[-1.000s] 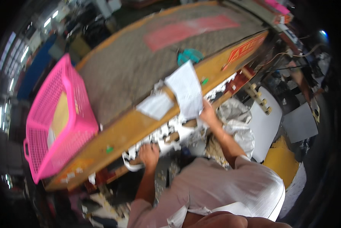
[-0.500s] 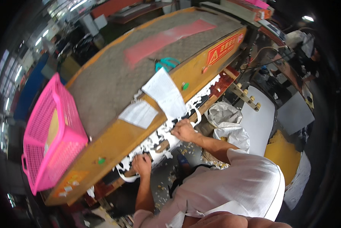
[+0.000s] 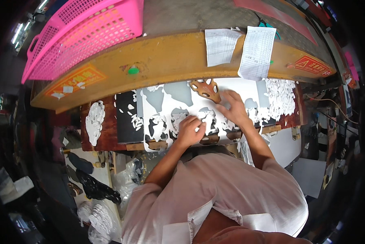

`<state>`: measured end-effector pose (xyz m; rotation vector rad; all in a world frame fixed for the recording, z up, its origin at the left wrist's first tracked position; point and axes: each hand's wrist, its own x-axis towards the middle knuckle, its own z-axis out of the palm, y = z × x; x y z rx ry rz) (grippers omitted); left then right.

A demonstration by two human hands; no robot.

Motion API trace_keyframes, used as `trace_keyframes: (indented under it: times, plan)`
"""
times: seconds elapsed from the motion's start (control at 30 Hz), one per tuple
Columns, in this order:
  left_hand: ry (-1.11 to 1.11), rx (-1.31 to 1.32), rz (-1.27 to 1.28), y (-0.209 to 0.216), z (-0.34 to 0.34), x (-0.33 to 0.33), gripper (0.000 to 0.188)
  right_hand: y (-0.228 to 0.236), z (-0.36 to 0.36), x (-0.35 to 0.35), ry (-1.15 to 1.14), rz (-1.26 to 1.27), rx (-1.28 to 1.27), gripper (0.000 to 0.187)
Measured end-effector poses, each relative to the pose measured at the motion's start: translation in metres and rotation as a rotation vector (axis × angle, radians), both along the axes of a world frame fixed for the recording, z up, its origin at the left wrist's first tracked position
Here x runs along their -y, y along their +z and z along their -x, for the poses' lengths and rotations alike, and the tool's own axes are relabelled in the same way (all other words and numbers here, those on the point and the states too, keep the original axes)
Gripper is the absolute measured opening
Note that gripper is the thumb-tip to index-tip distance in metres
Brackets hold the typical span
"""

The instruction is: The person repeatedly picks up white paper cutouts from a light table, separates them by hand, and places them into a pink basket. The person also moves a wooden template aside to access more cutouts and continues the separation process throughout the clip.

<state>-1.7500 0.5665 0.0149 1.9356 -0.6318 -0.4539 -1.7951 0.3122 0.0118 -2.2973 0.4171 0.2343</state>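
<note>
A white sheet with several cut-out holes lies over the work surface under the machine's beam. On its far part rests a brown cutting die with openings through it. My right hand is just right of the die, fingers stretched out and slightly blurred; whether it touches the die I cannot tell. My left hand is lower on the holed part of the sheet, its fingers curled closed. What those fingers hold, if anything, is hidden.
The yellow-brown beam crosses just beyond my hands, with two paper sheets hanging over it. A pink basket and teal-handled scissors are on top. White scraps heap at the right; another pile lies left.
The view has swung to face the beam squarely. Both hands have moved closer together over the sheet. My right hand has opened and is now beside the die, which was not visible before.
</note>
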Motion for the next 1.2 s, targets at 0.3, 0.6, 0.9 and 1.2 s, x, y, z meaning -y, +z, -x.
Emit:
trace_keyframes:
  times: [0.3, 0.6, 0.9, 1.2]
  plan:
    - [-0.115, 0.005, 0.081, -0.060, -0.029, 0.044, 0.028, -0.054, -0.092, -0.020, 0.326, 0.059, 0.013, 0.074]
    - [-0.026, 0.133, -0.054, -0.028, -0.029, 0.061, 0.030, -0.009, -0.144, 0.050, -0.348, -1.013, -0.325, 0.054]
    - [-0.027, -0.017, -0.522, -0.015, -0.066, 0.108, 0.091, 0.047, -0.139, 0.065, -0.251, -0.811, -0.167, 0.052]
    - [0.005, -0.151, -0.697, -0.004, -0.088, 0.128, 0.072, 0.050, -0.094, 0.098, -0.061, 0.001, 0.316, 0.057]
